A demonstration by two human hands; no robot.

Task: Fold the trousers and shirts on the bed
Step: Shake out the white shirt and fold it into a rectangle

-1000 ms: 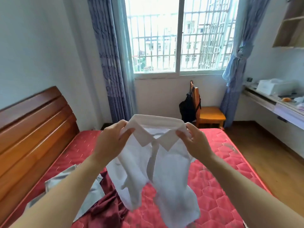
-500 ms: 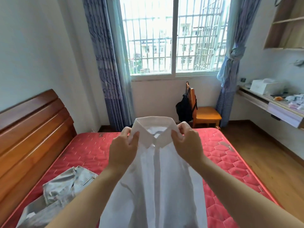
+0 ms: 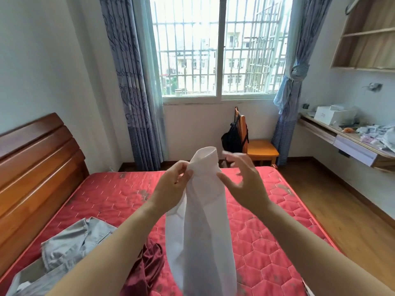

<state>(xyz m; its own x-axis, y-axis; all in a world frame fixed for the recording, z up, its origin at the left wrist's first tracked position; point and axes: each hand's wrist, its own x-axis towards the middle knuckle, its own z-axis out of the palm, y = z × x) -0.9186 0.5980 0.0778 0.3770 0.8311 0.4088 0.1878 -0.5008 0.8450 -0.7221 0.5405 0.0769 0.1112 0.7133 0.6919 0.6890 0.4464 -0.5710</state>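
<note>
Over red bed [image 3: 106,199], white shirt [image 3: 203,223] in pinch of left hand [image 3: 172,189].

There are three garments at the bed [image 3: 119,195]: one white shirt [image 3: 203,221] held up above it, plus one grey garment [image 3: 70,242] and one dark red garment [image 3: 149,268] lying on it. Two hands are over the bed, one left hand [image 3: 173,186] and one right hand [image 3: 243,180]. Beyond the bed's far edge are one chair [image 3: 260,150], one black backpack [image 3: 233,139] and two blue curtains, a headboard-side curtain [image 3: 136,92] and a chair-side curtain [image 3: 288,99].
</note>
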